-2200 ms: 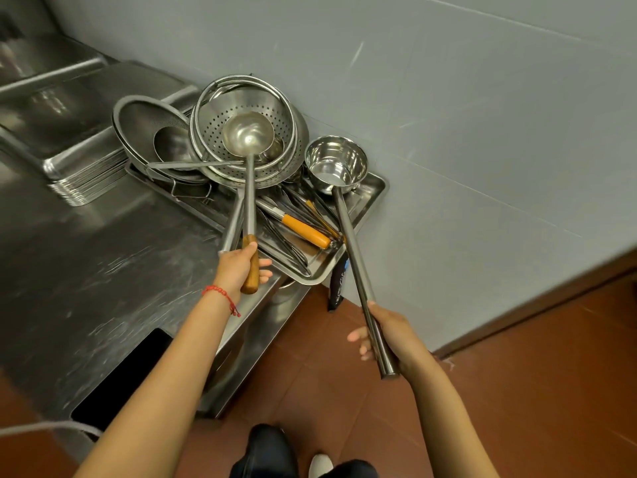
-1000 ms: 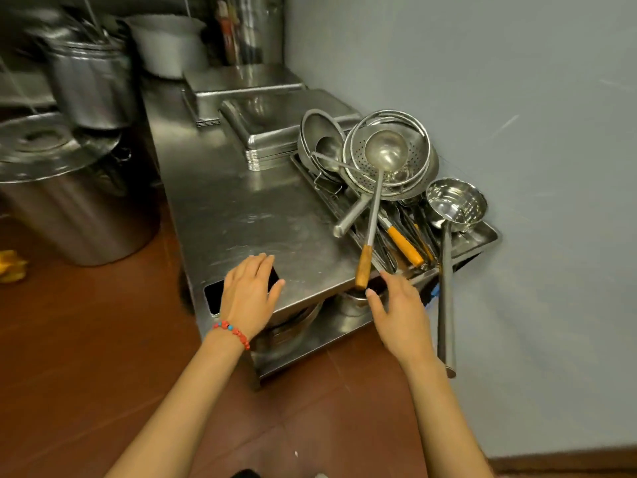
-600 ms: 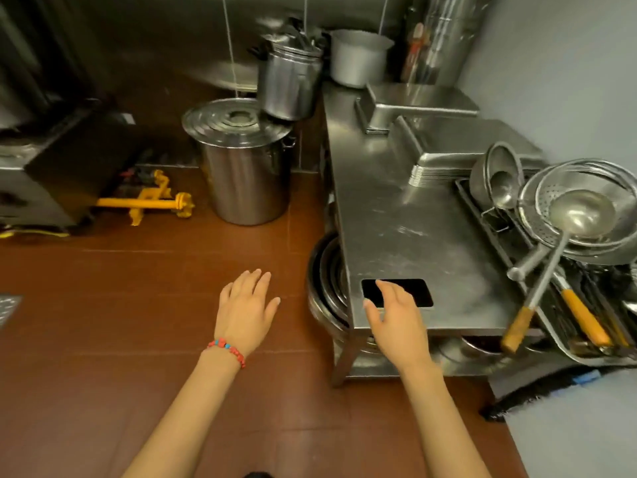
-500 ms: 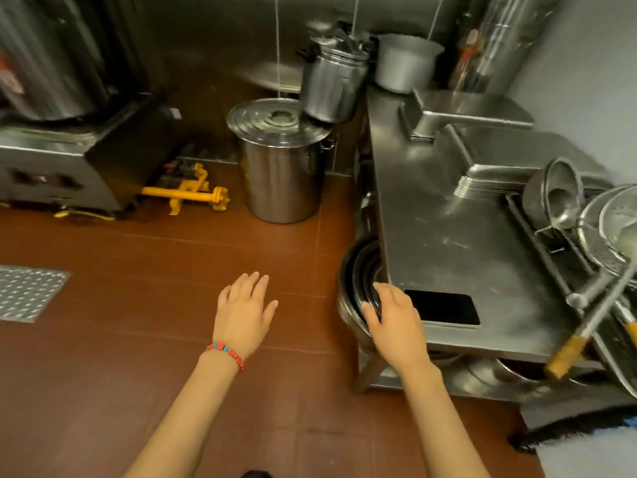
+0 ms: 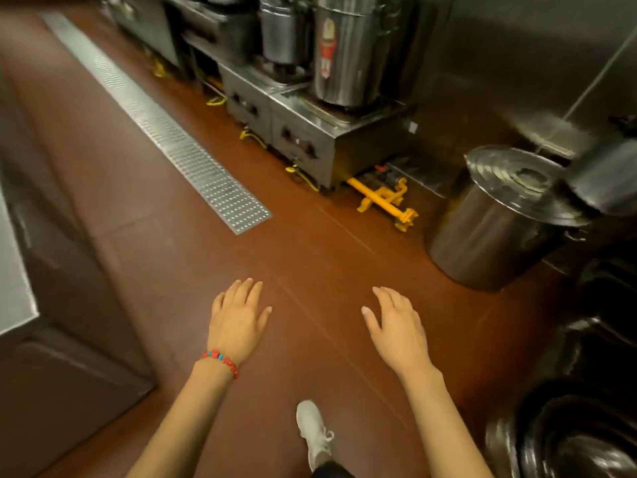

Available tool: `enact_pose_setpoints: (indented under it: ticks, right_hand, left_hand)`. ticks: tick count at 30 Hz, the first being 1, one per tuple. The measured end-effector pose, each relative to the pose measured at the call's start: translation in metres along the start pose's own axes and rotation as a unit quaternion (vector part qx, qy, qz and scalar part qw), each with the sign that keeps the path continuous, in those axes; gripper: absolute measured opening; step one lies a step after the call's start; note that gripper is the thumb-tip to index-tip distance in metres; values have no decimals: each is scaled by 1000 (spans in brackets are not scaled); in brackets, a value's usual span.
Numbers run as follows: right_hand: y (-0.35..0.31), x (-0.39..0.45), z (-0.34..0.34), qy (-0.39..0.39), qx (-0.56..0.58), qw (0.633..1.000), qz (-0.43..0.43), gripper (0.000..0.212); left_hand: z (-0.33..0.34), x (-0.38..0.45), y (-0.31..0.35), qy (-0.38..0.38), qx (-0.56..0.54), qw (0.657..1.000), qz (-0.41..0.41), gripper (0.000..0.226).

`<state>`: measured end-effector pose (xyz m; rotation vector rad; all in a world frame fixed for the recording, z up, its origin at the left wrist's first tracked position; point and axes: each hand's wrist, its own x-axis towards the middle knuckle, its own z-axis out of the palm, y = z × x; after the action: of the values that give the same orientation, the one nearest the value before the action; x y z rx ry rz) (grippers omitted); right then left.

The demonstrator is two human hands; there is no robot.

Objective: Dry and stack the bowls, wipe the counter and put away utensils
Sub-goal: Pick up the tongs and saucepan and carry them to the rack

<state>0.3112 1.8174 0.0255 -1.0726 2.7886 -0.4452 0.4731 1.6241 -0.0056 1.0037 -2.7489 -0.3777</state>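
My left hand (image 5: 238, 320), with a red bead bracelet at the wrist, hovers palm down over the brown floor with its fingers spread and nothing in it. My right hand (image 5: 396, 327) hovers the same way a little to the right, also holding nothing. At the lower right edge, dark stacked metal bowls (image 5: 565, 439) sit low beside me, blurred. The utensil tray and the counter are out of view.
A large lidded steel pot (image 5: 496, 215) stands on the floor at the right. Low steel burners (image 5: 306, 132) with tall pots line the back. A yellow pipe fitting (image 5: 382, 198) lies by them. A metal drain grate (image 5: 162, 132) runs across the floor. A steel cabinet (image 5: 44, 305) stands at left.
Both hands let go of the ladles in the tray and came away. The view swung left from the counter to the open floor, and both hands now hover with nothing in them.
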Motion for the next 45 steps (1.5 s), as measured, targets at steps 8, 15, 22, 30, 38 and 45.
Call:
enact_pose_setpoints:
  ticks: [8, 15, 22, 30, 38, 45]
  right_hand:
    - [-105, 149, 36, -50, 2, 980, -192, 48]
    - [-211, 243, 71, -98, 5, 938, -333, 49]
    - [-343, 289, 138, -145, 22, 894, -423, 49]
    - [-521, 312, 190, -191, 42, 840, -506, 48]
    - [-636, 328, 237, -263, 54, 778, -568, 46]
    - [-744, 351, 288, -350, 47, 665, -658, 46]
  left_hand:
    - [-29, 58, -97, 61, 44, 983, -166, 50]
    - [-59, 89, -169, 107, 56, 951, -285, 48]
    - [-75, 104, -282, 127, 65, 917, -373, 48]
    - [-122, 99, -426, 148, 73, 871, -464, 44]
    - [-134, 82, -501, 189, 12, 791, -581, 45]
    - [-139, 89, -549, 251, 6, 686, -683, 35]
